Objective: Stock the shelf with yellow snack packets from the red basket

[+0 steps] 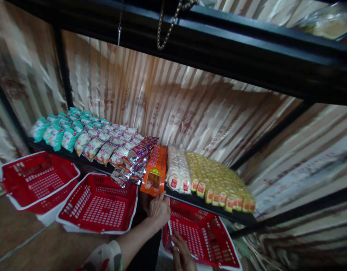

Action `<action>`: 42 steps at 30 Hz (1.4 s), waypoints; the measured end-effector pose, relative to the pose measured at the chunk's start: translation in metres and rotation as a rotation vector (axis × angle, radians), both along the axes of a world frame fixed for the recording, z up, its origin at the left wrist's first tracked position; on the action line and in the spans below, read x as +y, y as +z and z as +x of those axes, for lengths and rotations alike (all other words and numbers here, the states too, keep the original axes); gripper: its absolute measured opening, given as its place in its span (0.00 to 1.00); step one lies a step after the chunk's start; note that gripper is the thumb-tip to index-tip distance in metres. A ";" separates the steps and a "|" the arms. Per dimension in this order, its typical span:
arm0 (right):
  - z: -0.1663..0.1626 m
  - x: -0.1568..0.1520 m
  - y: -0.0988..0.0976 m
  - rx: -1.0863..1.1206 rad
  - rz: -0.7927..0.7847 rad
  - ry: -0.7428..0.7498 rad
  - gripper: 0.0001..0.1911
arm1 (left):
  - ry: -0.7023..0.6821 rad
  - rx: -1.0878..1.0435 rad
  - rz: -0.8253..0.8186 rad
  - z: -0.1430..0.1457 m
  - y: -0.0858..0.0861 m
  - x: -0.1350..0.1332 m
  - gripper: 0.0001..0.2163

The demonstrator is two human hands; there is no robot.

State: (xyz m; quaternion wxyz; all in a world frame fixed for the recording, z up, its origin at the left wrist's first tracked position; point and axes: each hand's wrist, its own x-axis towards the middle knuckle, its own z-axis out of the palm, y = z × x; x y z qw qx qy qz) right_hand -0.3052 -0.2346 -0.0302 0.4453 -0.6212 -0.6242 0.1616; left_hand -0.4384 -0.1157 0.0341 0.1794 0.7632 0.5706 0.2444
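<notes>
My left hand [160, 209] reaches up from a floral sleeve to the front edge of the black shelf [218, 210]. Its fingers are curled on the lower end of an orange snack packet [154, 171], which overhangs the shelf edge. Lower down, my right hand [181, 255] lies with fingers stretched out on the white rim of a red plastic basket [207, 241] under the shelf. It holds nothing. Dark red packets [136, 158] lie left of the orange packet. Rows of white and yellow wrapped cakes [213, 180] lie to its right.
Teal packets [57, 130] and red-and-white striped packets [111, 143] fill the shelf's left part. Two more red baskets [38, 180] [101, 203] stand tilted on the wooden floor at left. A black upper shelf [247, 45] with a hanging chain [169, 26] runs overhead.
</notes>
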 end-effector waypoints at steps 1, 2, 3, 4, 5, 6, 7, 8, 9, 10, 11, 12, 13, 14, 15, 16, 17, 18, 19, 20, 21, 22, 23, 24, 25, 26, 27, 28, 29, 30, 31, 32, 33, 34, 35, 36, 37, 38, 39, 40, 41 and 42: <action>0.000 -0.006 0.003 0.002 -0.010 0.011 0.16 | -0.011 -0.015 -0.017 0.000 0.000 -0.012 0.16; -0.001 -0.013 0.007 -0.002 -0.026 0.028 0.16 | -0.021 -0.025 -0.026 0.000 0.001 -0.023 0.16; -0.002 -0.019 0.012 -0.009 -0.046 0.048 0.16 | -0.034 -0.032 -0.028 0.000 0.002 -0.033 0.15; -0.004 -0.026 0.018 -0.018 -0.068 0.068 0.15 | -0.049 -0.034 -0.024 -0.001 0.004 -0.043 0.15; -0.006 -0.032 0.025 -0.022 -0.084 0.075 0.16 | -0.065 -0.034 -0.018 -0.002 0.006 -0.052 0.15; -0.010 -0.039 0.032 -0.021 -0.093 0.068 0.16 | -0.082 -0.033 -0.014 -0.003 0.009 -0.060 0.14; -0.014 -0.046 0.039 -0.014 -0.090 0.046 0.17 | -0.099 -0.035 -0.010 -0.005 0.012 -0.067 0.14; -0.018 -0.052 0.045 -0.003 -0.081 0.021 0.17 | -0.113 -0.039 -0.004 -0.007 0.016 -0.073 0.14; -0.021 -0.057 0.052 0.008 -0.069 0.004 0.18 | -0.121 -0.044 0.004 -0.009 0.019 -0.078 0.14; -0.025 -0.062 0.057 0.019 -0.056 -0.004 0.18 | -0.124 -0.050 0.013 -0.010 0.023 -0.083 0.14; -0.027 -0.065 0.061 0.028 -0.047 -0.002 0.18 | -0.122 -0.055 0.021 -0.013 0.027 -0.086 0.14; -0.029 -0.068 0.065 0.035 -0.044 0.011 0.18 | -0.118 -0.060 0.030 -0.015 0.029 -0.090 0.14; -0.031 -0.069 0.068 0.040 -0.041 0.021 0.18 | -0.112 -0.063 0.036 -0.018 0.032 -0.092 0.14; -0.032 -0.069 0.069 0.046 -0.038 0.028 0.18 | -0.105 -0.066 0.038 -0.021 0.033 -0.094 0.14; -0.034 -0.069 0.070 0.050 -0.036 0.034 0.18 | -0.097 -0.068 0.036 -0.024 0.033 -0.096 0.14; -0.036 -0.068 0.071 0.054 -0.035 0.041 0.18 | -0.085 -0.067 0.031 -0.028 0.033 -0.098 0.14; -0.038 -0.067 0.070 0.057 -0.032 0.048 0.18 | -0.073 -0.063 0.025 -0.032 0.032 -0.099 0.14; -0.041 -0.065 0.069 0.062 -0.028 0.056 0.18 | -0.059 -0.057 0.019 -0.036 0.030 -0.101 0.14; -0.045 -0.064 0.068 0.069 -0.025 0.065 0.18 | -0.045 -0.050 0.014 -0.040 0.028 -0.102 0.14; -0.048 -0.062 0.067 0.076 -0.024 0.075 0.18 | -0.033 -0.043 0.012 -0.045 0.026 -0.103 0.14; -0.052 -0.061 0.065 0.086 -0.022 0.084 0.18 | -0.022 -0.036 0.011 -0.049 0.025 -0.103 0.14; -0.055 -0.060 0.063 0.097 -0.020 0.089 0.17 | -0.015 -0.029 0.009 -0.052 0.023 -0.104 0.14; -0.057 -0.060 0.062 0.107 -0.018 0.091 0.17 | -0.013 -0.022 0.007 -0.055 0.022 -0.105 0.14; -0.059 -0.059 0.060 0.116 -0.015 0.089 0.17 | -0.012 -0.014 0.004 -0.058 0.020 -0.105 0.14; -0.061 -0.058 0.058 0.124 -0.011 0.086 0.17 | -0.012 -0.004 0.002 -0.060 0.020 -0.105 0.14; -0.062 -0.057 0.056 0.133 -0.005 0.081 0.18 | -0.014 0.007 -0.001 -0.061 0.019 -0.106 0.14; -0.062 -0.056 0.054 0.143 0.002 0.073 0.18 | -0.019 0.019 -0.002 -0.063 0.019 -0.106 0.14; -0.063 -0.055 0.052 0.155 0.008 0.064 0.18 | -0.023 0.032 -0.003 -0.065 0.020 -0.105 0.14; -0.064 -0.053 0.050 0.169 0.013 0.053 0.19 | -0.026 0.044 -0.003 -0.067 0.020 -0.105 0.14; -0.066 -0.052 0.049 0.183 0.014 0.045 0.19 | -0.027 0.053 -0.001 -0.070 0.020 -0.105 0.14; -0.068 -0.050 0.048 0.199 0.011 0.038 0.19 | -0.026 0.060 0.005 -0.074 0.021 -0.104 0.14; -0.071 -0.048 0.048 0.215 0.006 0.034 0.19 | -0.023 0.063 0.013 -0.079 0.021 -0.104 0.14; -0.075 -0.047 0.048 0.231 0.000 0.033 0.19 | -0.016 0.064 0.021 -0.084 0.021 -0.103 0.14; -0.079 -0.046 0.048 0.247 -0.002 0.033 0.19 | -0.008 0.063 0.026 -0.089 0.020 -0.103 0.14; -0.083 -0.046 0.048 0.263 -0.002 0.033 0.19 | -0.001 0.063 0.024 -0.094 0.019 -0.103 0.14; -0.088 -0.048 0.047 0.279 0.002 0.030 0.18 | 0.005 0.063 0.016 -0.099 0.017 -0.103 0.14; -0.092 -0.050 0.046 0.294 0.005 0.026 0.18 | 0.009 0.061 0.002 -0.103 0.015 -0.104 0.15; -0.095 -0.054 0.044 0.306 0.005 0.022 0.18 | 0.011 0.056 -0.014 -0.106 0.012 -0.107 0.15; -0.097 -0.059 0.041 0.315 -0.003 0.015 0.19 | 0.009 0.047 -0.031 -0.108 0.009 -0.110 0.15; -0.099 -0.066 0.038 0.320 -0.016 0.003 0.19 | 0.001 0.036 -0.046 -0.108 0.005 -0.115 0.14; -0.099 -0.073 0.034 0.321 -0.035 -0.013 0.20 | -0.010 0.022 -0.058 -0.108 0.001 -0.121 0.14; -0.099 -0.082 0.029 0.321 -0.054 -0.035 0.20 | -0.025 0.008 -0.065 -0.108 -0.002 -0.129 0.14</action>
